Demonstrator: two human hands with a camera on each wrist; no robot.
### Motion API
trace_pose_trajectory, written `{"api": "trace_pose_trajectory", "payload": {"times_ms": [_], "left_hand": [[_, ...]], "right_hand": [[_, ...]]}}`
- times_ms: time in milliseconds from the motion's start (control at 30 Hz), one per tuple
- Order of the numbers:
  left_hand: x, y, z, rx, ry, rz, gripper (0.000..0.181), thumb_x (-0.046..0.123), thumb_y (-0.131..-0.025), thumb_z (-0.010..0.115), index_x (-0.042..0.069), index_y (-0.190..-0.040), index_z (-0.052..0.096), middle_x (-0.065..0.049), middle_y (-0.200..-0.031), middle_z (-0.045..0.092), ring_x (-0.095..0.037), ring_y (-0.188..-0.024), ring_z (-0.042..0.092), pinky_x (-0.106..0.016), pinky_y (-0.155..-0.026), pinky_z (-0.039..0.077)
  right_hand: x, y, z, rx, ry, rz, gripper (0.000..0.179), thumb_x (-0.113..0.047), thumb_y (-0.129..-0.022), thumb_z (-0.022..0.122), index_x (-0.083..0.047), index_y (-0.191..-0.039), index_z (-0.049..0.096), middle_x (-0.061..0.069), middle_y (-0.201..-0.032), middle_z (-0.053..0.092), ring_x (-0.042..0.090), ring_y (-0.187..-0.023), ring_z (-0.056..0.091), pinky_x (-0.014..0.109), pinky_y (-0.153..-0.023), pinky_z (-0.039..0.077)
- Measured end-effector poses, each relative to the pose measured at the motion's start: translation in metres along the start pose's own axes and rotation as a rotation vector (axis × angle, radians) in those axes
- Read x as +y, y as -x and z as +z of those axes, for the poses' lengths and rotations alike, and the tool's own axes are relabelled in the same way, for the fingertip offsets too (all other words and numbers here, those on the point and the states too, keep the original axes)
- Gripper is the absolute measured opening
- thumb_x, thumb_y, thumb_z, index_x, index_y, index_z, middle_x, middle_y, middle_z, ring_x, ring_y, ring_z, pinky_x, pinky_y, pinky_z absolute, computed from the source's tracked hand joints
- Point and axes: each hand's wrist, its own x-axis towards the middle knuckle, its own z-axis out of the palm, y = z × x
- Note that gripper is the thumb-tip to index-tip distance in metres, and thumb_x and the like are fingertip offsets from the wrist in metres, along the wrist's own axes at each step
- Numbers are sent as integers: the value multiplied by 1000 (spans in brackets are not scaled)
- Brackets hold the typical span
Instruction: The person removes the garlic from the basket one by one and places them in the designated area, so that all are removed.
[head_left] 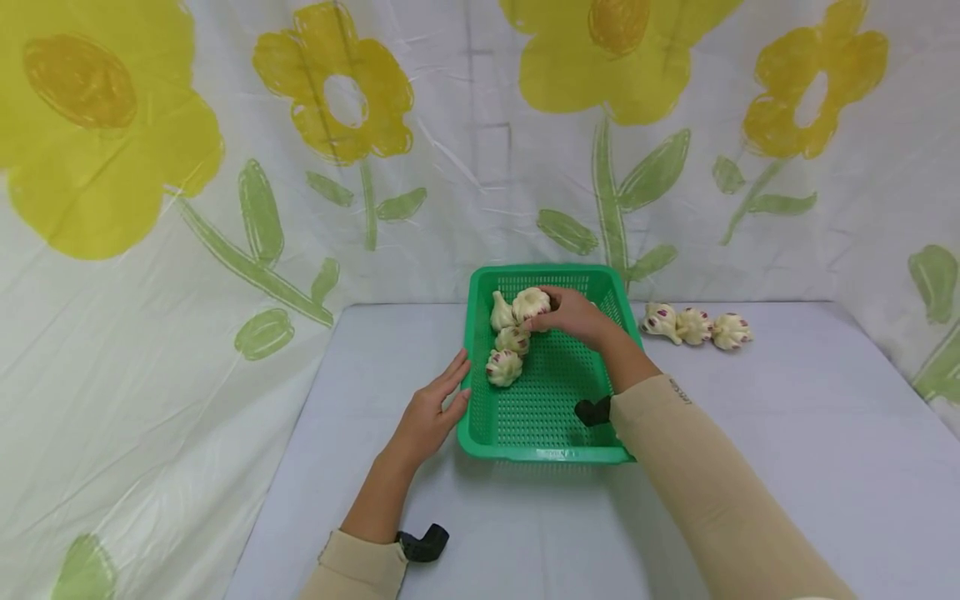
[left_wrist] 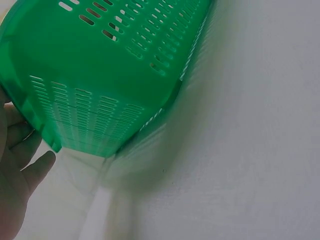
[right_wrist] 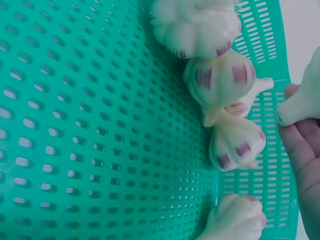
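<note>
A green plastic basket [head_left: 480, 451] with perforated walls stands on the table. My right hand [head_left: 576, 318] reaches over it and holds a garlic bulb [head_left: 531, 305] above the far left part. In the right wrist view, the held bulb [right_wrist: 304, 102] is partly cut off at the right edge, with its stem end against the fingers [right_wrist: 300, 145]. Several purple-streaked garlic bulbs [head_left: 503, 367] lie inside along the left wall. My left hand [head_left: 430, 414] rests against the basket's left rim, fingers extended. In the left wrist view that hand [left_wrist: 17, 165] touches the rim from outside.
To the right of the basket, a row of three garlic bulbs [head_left: 695, 326] lies near the back edge of the white table [head_left: 787, 433]. Behind the table hangs a white curtain [head_left: 457, 208] with yellow flowers. A black wrist mount [head_left: 592, 412] overhangs the basket.
</note>
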Motion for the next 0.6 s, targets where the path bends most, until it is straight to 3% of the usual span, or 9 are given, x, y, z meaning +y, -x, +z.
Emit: {"api": "trace_pose_trajectory", "payload": {"times_ms": [600], "left_hand": [[2, -1, 0, -9, 16, -12, 51, 26, -103, 51, 9, -150, 42, 5, -160, 30, -15, -144, 33, -41, -115, 35]], "right_hand": [[-4, 5, -3, 55, -2, -55, 79, -33, -89, 72, -12, -154, 33, 15, -152, 42, 33, -137, 42, 53, -108, 43]]}}
